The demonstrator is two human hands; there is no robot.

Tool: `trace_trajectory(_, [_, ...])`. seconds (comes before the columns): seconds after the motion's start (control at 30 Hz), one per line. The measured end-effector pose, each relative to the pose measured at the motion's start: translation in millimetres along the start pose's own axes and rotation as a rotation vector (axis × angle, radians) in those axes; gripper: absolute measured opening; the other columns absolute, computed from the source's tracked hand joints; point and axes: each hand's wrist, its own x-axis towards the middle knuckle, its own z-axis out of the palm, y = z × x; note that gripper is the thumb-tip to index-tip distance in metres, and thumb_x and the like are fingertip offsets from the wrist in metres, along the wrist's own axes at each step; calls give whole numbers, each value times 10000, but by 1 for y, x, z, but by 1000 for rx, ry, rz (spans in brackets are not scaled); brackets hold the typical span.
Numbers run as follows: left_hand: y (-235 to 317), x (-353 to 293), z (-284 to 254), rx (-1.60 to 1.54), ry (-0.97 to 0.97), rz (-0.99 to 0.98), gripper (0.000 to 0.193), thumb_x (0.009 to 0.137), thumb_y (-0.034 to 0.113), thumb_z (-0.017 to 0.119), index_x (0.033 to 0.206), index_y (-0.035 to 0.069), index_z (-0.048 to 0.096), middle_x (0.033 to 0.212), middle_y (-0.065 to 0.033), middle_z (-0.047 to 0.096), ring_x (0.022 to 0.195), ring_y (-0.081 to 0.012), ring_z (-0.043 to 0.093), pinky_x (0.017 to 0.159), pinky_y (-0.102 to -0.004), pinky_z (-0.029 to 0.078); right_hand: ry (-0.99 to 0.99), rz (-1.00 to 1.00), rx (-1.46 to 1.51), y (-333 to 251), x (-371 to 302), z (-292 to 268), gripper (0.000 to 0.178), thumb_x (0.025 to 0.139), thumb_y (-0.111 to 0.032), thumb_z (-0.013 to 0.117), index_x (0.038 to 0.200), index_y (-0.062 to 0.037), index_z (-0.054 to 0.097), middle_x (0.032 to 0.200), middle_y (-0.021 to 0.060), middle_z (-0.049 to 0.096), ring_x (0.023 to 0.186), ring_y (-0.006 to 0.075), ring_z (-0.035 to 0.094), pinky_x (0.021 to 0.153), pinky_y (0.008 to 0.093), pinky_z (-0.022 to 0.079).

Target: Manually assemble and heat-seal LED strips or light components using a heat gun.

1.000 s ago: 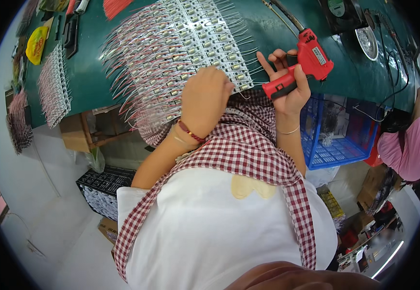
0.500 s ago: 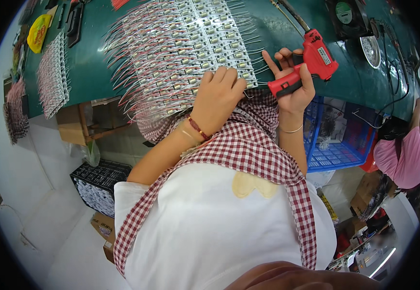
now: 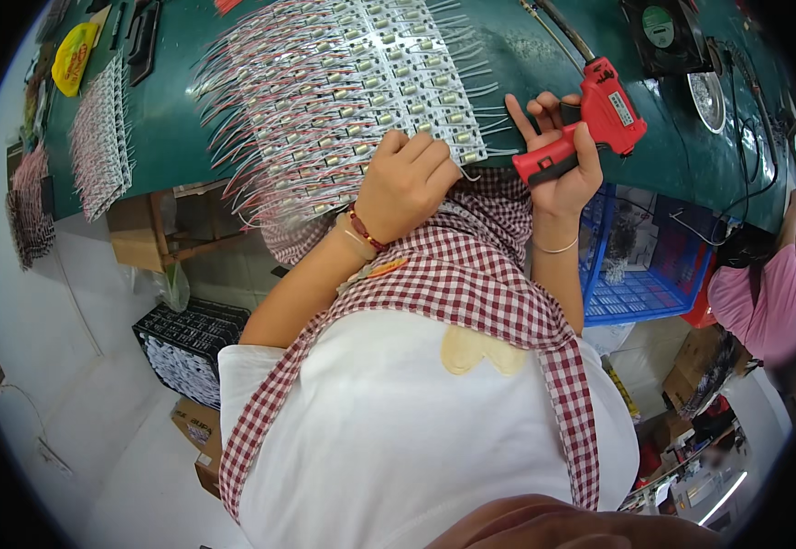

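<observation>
A large panel of small circuit boards (image 3: 407,78) lies on the green table, with red and white wires fanning out along its left side and pale wires on its right. At its near edge my left hand (image 3: 409,188) is closed, knuckles up; its fingertips are hidden. A thin white wire end shows beside its index finger. My right hand (image 3: 567,178) grips the handle of a red and black soldering gun (image 3: 610,105), index finger stretched out. The gun's metal tube and black barrel point away over the table, right of the panel, apart from the boards.
A second wired panel (image 3: 102,137) and a yellow packet (image 3: 74,59) lie at the left. Far right are a black fan-like unit (image 3: 659,32), a metal dish (image 3: 707,101) and cables. Below the table stands a blue crate (image 3: 640,297). Another person's pink sleeve (image 3: 759,306) shows at right.
My left hand has shifted slightly to the left and down along the panel's near edge. My right hand and the soldering gun have moved slightly right.
</observation>
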Motion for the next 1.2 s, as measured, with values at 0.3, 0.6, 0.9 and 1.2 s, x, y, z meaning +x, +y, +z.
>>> trace_trajectory(0.3, [3, -17, -19, -10, 5, -50, 210, 673, 126, 759, 720, 101, 556, 710, -32, 502, 669, -207, 496, 613, -346, 347, 14, -46, 32, -4, -4, 19, 312, 907, -180, 532, 1176, -28, 486, 1088, 208, 572, 1046, 300, 557, 1101, 569, 256])
trace_trajectory(0.6, [7, -33, -40, 149, 28, -460, 174, 707, 47, 687, 768, 92, 530, 768, -47, 503, 750, -237, 499, 684, -372, 324, 19, 150, 79, 28, -5, 24, 300, 896, -151, 548, 1162, -31, 481, 1085, 180, 561, 1057, 286, 547, 1094, 568, 284])
trace_trajectory(0.9, [-76, 23, -81, 200, -6, -363, 285, 754, 112, 664, 1018, 82, 561, 982, -80, 555, 947, -275, 517, 813, -401, 366, -7, 119, 40, 27, -10, 28, 302, 905, -173, 546, 1178, -68, 471, 1120, 163, 558, 1079, 276, 532, 1101, 564, 277])
trace_trajectory(1.2, [-211, 141, -8, 284, -14, -92, 225, 782, 178, 673, 973, 90, 595, 973, -66, 561, 971, -268, 538, 783, -403, 438, 98, 89, 5, 12, -15, 33, 330, 883, -215, 588, 1168, -85, 487, 1084, 150, 561, 1069, 263, 527, 1089, 590, 272])
